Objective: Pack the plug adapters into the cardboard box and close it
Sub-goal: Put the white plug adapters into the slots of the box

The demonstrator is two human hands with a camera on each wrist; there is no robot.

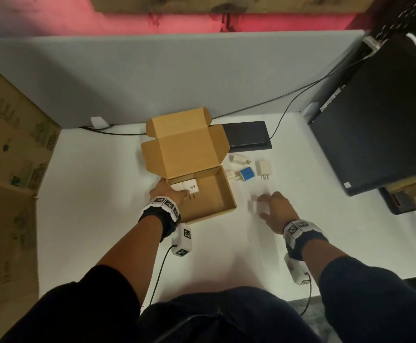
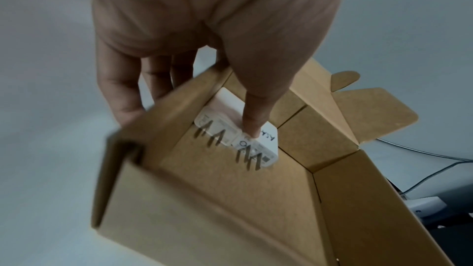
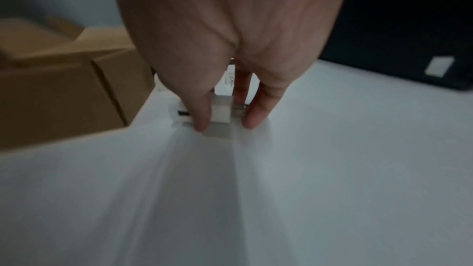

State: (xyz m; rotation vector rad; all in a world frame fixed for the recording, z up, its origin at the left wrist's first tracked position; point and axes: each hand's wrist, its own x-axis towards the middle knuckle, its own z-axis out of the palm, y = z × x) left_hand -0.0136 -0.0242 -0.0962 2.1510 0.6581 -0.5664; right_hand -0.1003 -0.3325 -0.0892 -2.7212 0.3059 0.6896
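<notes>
The cardboard box (image 1: pixel 213 194) stands open on the white table, its lid (image 1: pixel 187 147) flipped back. Two white plug adapters (image 1: pixel 191 187) lie in its far left corner, prongs toward me. My left hand (image 1: pixel 174 191) straddles the box's left wall (image 2: pixel 163 112): the thumb (image 2: pixel 253 124) presses on the labelled adapter (image 2: pixel 268 143) and the fingers lie outside the wall. Right of the box, my right hand (image 1: pixel 261 206) pinches a white adapter (image 3: pixel 221 112) low over the table, blurred. Several loose adapters lie behind it, one of them blue (image 1: pixel 246 174).
A flat black device (image 1: pixel 247 136) lies behind the box's right side. A black computer case (image 1: pixel 380 120) with cables fills the right. A big cardboard carton (image 1: pixel 9 144) stands at the left, and a grey partition (image 1: pixel 152 78) closes off the back.
</notes>
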